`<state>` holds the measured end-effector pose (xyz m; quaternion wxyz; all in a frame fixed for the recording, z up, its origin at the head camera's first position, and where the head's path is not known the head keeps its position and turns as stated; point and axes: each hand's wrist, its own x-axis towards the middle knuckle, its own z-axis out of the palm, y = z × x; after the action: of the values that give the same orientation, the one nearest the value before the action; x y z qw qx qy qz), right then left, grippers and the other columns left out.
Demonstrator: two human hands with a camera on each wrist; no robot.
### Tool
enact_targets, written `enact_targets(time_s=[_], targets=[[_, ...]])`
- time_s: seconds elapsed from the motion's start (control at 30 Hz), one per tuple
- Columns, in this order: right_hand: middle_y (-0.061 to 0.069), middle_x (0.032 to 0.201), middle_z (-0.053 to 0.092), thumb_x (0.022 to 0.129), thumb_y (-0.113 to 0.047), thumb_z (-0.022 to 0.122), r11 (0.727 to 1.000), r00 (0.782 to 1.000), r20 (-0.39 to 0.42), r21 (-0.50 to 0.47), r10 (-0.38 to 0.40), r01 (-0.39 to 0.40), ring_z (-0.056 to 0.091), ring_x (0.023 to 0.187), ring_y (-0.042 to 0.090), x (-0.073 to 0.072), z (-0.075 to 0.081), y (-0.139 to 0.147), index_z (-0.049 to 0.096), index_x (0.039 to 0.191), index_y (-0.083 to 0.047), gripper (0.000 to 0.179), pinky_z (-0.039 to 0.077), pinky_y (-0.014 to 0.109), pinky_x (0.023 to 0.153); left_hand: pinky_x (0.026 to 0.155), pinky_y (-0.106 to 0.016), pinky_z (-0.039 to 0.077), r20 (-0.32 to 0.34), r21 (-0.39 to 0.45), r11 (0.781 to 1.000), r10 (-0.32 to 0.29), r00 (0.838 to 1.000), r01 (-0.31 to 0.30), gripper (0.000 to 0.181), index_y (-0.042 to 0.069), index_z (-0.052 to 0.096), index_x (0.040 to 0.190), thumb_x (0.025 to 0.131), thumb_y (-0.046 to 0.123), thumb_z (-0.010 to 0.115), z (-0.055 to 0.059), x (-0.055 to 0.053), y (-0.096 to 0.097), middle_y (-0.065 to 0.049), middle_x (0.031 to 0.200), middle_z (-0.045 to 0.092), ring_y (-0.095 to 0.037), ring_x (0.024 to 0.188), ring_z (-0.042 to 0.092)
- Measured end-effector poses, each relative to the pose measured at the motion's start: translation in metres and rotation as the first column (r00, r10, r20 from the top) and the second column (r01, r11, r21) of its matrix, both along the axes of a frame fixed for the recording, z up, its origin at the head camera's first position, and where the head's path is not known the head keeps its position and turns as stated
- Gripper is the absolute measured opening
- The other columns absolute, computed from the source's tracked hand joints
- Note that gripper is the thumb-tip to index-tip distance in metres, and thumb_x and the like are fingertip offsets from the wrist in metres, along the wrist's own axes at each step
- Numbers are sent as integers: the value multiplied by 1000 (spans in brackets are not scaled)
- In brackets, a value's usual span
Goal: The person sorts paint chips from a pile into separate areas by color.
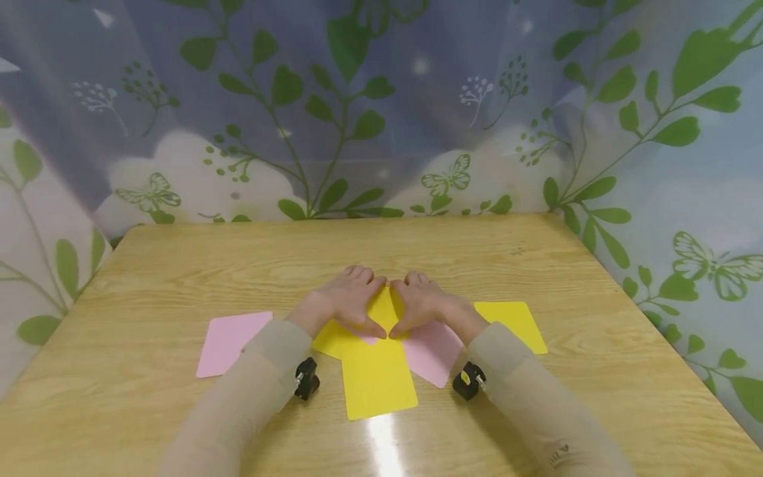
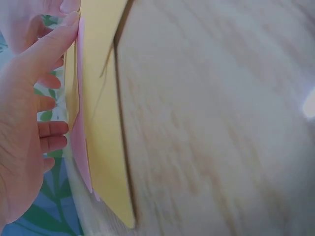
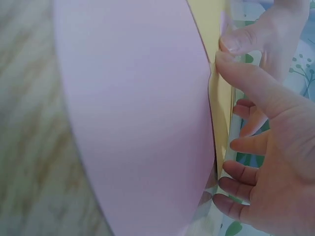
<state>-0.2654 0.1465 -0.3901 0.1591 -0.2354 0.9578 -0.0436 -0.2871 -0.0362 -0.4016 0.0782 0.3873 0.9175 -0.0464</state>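
Observation:
Over the middle of a loose, overlapping group of cards, my left hand [image 1: 352, 298] and right hand [image 1: 424, 303] meet. Between them is a yellow card [image 1: 383, 310], held with the thumbs on its near side and the fingers towards its far side. In the wrist views the thumb tips nearly touch. Below lie a yellow card [image 1: 379, 383] pointing towards me, another yellow card [image 1: 330, 341] under the left hand, and a pink card [image 1: 435, 351] under the right. A sliver of pink [image 2: 81, 157] shows among the yellow ones. The hands hide much of the overlap.
On the wooden table [image 1: 179, 265], a separate pink card [image 1: 229, 341] lies left, partly behind the left sleeve. One yellow card [image 1: 514, 326] lies right, near the right sleeve. A patterned curtain [image 1: 381, 119] hangs along the table's far edge.

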Motion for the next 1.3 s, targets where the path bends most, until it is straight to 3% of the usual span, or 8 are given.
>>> enact_targets(time_s=[0.13,0.37,0.63,0.87,1.07,1.3], targets=[[13,123,36,66,-57,74,1000,1000,3,16,10,-10,33,109,25,0,-1,1,33,141,-1,102,34,41,95,107,-39,17,5,6,1000,17,1000,-17,107,7,28,145,69,80,48,0,1,2,-5,118,39,-22,117,31],[10,119,33,65,-58,74,998,999,-20,40,44,-43,30,108,24,2,0,-1,33,139,0,103,33,42,94,106,-40,18,-48,42,999,31,998,-29,96,6,43,130,68,78,53,-4,0,1,-5,114,39,-23,114,33],[11,118,40,67,-59,71,994,994,-44,48,104,-102,38,106,23,4,2,0,37,136,1,98,37,42,92,108,-44,16,11,9,1000,19,1000,-19,109,5,34,140,66,83,47,-1,6,2,-7,126,37,-24,124,28],[11,113,44,68,-57,70,984,982,-83,70,171,-166,43,100,22,3,5,-2,37,135,2,95,42,33,85,107,-44,18,11,-25,1000,14,1000,-14,112,4,33,141,65,84,46,3,8,5,-5,124,38,-25,124,28],[13,116,46,69,-55,69,979,976,-93,80,196,-189,45,103,24,4,4,-2,37,135,2,93,42,35,88,106,-44,20,45,-1,999,34,998,-34,108,4,36,139,66,81,50,2,9,6,-3,117,37,-23,121,30],[15,121,47,72,-55,66,972,969,-106,99,225,-215,45,108,25,5,3,-1,35,137,2,92,42,35,91,100,-42,25,32,-16,1000,21,999,-21,108,4,38,138,64,82,51,0,9,8,-3,114,37,-22,115,32]])
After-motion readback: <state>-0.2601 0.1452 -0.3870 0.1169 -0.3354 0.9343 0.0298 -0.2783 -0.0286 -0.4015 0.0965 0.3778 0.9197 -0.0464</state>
